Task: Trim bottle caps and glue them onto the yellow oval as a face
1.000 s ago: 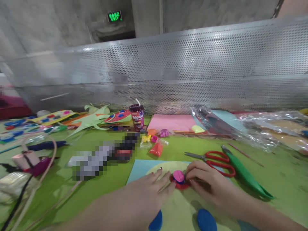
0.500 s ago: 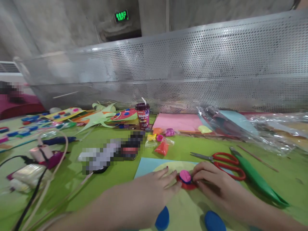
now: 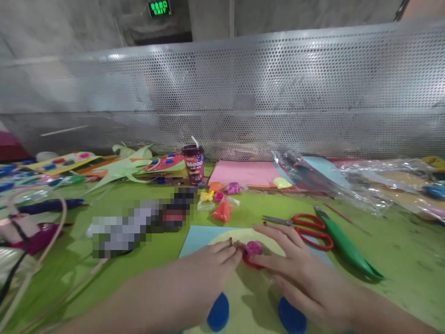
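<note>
A round pink clay disc with scored lines sits on a red clay piece, with a bit of blue between them. Under these lies a pale yellow paper shape on a light blue sheet. My left hand rests flat from the left, its stretched fingertips at the red piece's left edge. From the right, my right hand has its fingers spread, one fingertip at the red piece's right side. Two blue clay ovals, a left one and a right one, lie nearer me, partly beside my hands.
Red-handled scissors and a green-sheathed tool lie to the right. Small clay bags and a purple drink cup stand beyond the sheet. Cables run at left. A perforated metal panel closes the back.
My right hand's fingers have spread from a bunched pose beside the disc. My left fingers have drawn closer together at the red piece. The view has turned slightly right.
</note>
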Motion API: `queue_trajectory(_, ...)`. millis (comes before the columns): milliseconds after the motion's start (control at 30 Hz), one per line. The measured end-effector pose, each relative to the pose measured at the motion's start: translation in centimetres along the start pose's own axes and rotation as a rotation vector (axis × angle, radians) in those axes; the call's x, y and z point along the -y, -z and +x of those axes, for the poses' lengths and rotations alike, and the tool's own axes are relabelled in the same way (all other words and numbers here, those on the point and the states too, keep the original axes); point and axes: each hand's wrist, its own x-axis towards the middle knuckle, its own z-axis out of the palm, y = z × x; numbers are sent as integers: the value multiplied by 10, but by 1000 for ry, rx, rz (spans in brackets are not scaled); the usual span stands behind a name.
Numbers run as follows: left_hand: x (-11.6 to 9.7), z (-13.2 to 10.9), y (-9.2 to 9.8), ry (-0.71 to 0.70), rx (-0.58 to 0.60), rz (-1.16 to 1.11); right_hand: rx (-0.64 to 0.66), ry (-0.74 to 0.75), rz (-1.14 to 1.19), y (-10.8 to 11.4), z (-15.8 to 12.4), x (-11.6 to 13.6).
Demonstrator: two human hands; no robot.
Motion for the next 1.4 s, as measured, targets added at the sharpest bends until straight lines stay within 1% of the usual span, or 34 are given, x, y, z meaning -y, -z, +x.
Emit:
queue_trajectory(67, 1, 1, 4, 9, -23, -20, 64, -3, -6, 0, 1, 1)
queue_trajectory(167, 0, 4, 7, -1, -44, -15, 101, -19, -2, 0, 3, 2)
queue_trajectory(367, -6, 6, 6, 10, 34, 47, 88, -15, -11, 1, 4, 3)
queue_trajectory(433, -4, 5, 2, 10, 22, 48, 84, -4, -22, 1, 4, 3)
queue_trajectory(567, 4, 4, -8, -6, -55, 20, 71, -7, -1, 0, 3, 2)
queue_trajectory(700, 7, 5, -11, -1, -54, 42, 87, -18, 12, 0, 1, 2)
queue_trajectory(800, 6, 4, -13, -9, -89, 64, 32, -35, 25, 2, 0, -4)
queue_trajectory(867, 5, 3, -13, -9, -107, 65, -3, -72, 53, 2, 0, -10)
queue_trajectory(933, 4, 3, -11, -3, -108, 54, 0, -93, 84, 3, 0, -14)
queue_trajectory(1067, 1, 2, -5, 5, -77, 34, 53, -51, 101, 1, 1, -14)
queue_trajectory(1167, 2, 1, -4, -1, -89, 42, 70, -35, 86, 0, 1, -11)
queue_trajectory(1267, 5, 1, -6, 4, -88, 35, 57, -72, 125, 1, 0, -14)
queue_trajectory(1400, 4, 1, 0, 0, -70, -19, -55, -213, 194, 0, 0, -24)
